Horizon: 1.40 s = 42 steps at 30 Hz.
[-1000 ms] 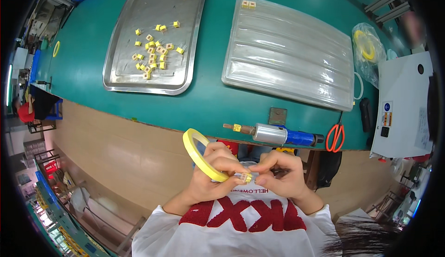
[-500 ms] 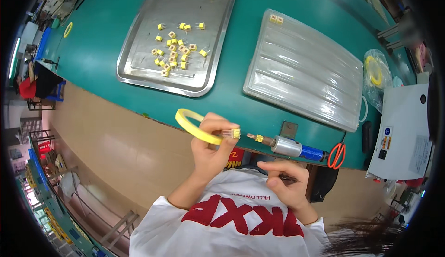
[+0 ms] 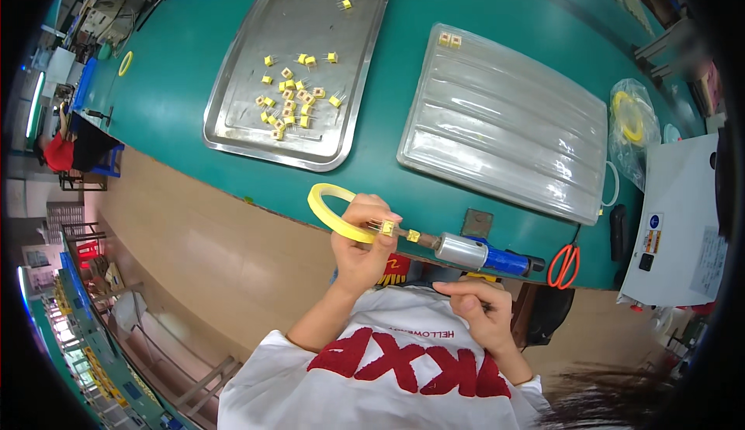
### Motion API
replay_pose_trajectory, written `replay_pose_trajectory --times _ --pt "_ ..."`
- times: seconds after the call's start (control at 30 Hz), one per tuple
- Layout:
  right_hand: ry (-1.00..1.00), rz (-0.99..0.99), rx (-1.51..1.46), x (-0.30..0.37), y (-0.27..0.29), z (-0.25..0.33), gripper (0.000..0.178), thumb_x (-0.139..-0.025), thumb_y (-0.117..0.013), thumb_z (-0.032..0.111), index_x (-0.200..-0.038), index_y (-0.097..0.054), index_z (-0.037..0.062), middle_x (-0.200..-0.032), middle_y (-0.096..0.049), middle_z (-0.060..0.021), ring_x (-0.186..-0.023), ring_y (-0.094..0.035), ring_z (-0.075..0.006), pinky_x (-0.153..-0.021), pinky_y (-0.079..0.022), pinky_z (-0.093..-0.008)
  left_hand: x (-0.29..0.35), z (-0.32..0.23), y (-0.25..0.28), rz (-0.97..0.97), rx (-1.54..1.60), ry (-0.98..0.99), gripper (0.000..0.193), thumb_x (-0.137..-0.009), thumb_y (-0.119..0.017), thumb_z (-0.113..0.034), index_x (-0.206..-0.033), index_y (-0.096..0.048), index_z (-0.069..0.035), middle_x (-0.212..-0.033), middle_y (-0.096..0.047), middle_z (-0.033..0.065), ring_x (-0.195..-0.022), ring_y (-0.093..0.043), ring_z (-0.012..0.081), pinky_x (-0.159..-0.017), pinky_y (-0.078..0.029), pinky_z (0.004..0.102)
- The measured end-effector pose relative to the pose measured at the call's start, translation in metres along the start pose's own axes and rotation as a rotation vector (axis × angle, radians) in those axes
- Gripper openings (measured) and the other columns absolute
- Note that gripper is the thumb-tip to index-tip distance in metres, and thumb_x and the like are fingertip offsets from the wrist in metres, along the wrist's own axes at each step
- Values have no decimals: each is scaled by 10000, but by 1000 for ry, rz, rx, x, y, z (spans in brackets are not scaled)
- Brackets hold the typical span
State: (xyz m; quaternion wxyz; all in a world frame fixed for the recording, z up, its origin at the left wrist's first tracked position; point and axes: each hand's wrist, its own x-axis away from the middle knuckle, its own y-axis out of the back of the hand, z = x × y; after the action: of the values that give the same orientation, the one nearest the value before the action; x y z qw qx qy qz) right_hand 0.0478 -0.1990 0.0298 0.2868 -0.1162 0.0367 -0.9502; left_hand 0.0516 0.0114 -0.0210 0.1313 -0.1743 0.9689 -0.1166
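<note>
Yellow component [image 3: 387, 229] moved to tip of tool [image 3: 459, 251] | left hand [image 3: 362, 253]: fingertips pinching component, tape roll [image 3: 329, 217] alongside | right hand [image 3: 486, 315]: fingers curled, hold unclear

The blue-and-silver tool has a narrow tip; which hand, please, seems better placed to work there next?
Probably the left hand, which holds a small yellow component right by the tip of the tool, though contact is unclear; the right hand is farther away.

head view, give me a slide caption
Left hand with tape roll holds a yellow part at the tip of a blue-silver tool; loose parts lie on a metal tray.
</note>
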Motion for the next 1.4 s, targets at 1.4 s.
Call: replay_pose_trajectory --times 1.4 --pt "582 35 650 -35 -32 25 349 -675 -814 49 -980 -644 36 -716 -613 -49 -595 -560 -182 -656 -462 -310 15 -63 26 788 -674 -21 299 -766 -711 -155 -1027 -609 -51 -1051 -634 86 -945 -605 291 -825 -477 397"
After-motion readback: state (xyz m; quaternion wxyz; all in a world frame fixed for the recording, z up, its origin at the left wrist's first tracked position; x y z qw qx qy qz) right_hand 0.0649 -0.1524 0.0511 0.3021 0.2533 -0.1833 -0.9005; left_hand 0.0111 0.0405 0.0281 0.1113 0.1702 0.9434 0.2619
